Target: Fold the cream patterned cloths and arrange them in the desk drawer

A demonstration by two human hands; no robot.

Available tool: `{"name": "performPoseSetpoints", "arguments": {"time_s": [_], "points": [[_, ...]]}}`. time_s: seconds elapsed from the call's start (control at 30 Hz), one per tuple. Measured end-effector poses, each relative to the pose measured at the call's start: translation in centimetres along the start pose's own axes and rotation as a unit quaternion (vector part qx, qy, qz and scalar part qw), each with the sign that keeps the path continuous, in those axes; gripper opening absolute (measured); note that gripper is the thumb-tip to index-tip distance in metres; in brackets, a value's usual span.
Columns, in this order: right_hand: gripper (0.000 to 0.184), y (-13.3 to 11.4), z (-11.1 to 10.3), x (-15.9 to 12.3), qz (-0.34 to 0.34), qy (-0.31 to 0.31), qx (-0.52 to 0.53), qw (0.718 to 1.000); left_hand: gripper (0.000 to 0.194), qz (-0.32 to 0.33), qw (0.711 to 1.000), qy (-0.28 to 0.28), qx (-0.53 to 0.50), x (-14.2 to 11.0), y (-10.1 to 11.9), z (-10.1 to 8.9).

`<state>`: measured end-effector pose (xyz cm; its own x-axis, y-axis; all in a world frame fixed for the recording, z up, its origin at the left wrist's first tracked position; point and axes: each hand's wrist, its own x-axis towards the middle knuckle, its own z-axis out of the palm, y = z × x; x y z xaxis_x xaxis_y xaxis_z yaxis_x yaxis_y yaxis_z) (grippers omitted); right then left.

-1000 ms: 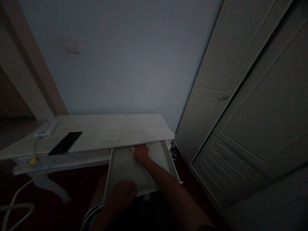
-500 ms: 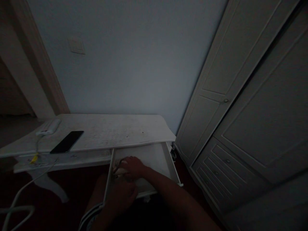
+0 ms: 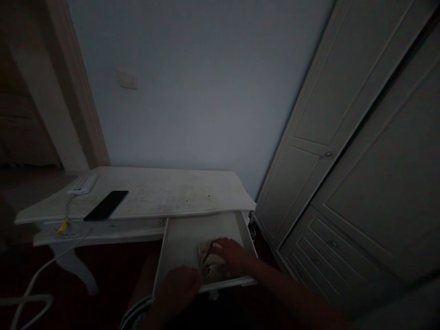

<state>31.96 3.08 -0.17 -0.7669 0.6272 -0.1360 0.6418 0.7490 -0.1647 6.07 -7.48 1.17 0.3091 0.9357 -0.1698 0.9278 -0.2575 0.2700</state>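
Note:
A white drawer (image 3: 180, 236) stands pulled out from the right side of a low white table (image 3: 161, 192). My right hand (image 3: 231, 254) lies inside the drawer near its front, fingers curled over a pale crumpled thing (image 3: 210, 263) that I cannot identify in the dim light. My left hand (image 3: 178, 286) rests at the drawer's front edge, fingers closed around the rim or handle, which is hidden under it.
A black phone (image 3: 106, 205) and a white power strip (image 3: 82, 183) with a cable (image 3: 30, 284) lie on the table's left part. A tall white wardrobe (image 3: 357, 160) with lower drawers stands at the right. A wall switch (image 3: 127, 79) sits above the table.
My right hand has moved from the drawer's back to its front, drawing the pale thing along. The view has shifted left, so everything sits further right.

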Motion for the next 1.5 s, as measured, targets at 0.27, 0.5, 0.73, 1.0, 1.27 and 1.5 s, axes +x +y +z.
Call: {"name": "performPoseSetpoints", "arguments": {"time_s": [0.27,0.5,0.73,1.0,1.27,1.5], "points": [[0.053,1.3,-0.9,3.1,0.217,0.147,0.019,0.965,0.042,-0.006,1.000,-0.003,0.011,-0.1,0.4,-0.5],[0.051,-2.8,-0.7,10.1,0.235,0.172,0.012,0.956,0.040,0.001,1.000,-0.002,0.006,0.1,0.1,-0.3],[0.064,-6.6,0.6,12.2,0.105,0.151,0.006,0.983,0.039,-0.007,1.000,0.003,-0.001,0.0,0.1,-0.2],[0.076,-5.5,2.6,10.1,-0.038,0.136,-0.006,0.990,0.037,0.020,0.998,0.041,-0.039,0.2,-0.5,0.5],[0.080,-4.9,2.7,10.8,-0.054,0.115,-0.026,0.992,0.043,-0.002,0.999,0.019,-0.028,0.2,-0.1,-0.1],[0.070,-4.4,2.3,9.7,-0.097,0.088,-0.055,0.990,0.041,0.008,1.000,0.015,-0.025,0.6,-0.8,0.9]]}}
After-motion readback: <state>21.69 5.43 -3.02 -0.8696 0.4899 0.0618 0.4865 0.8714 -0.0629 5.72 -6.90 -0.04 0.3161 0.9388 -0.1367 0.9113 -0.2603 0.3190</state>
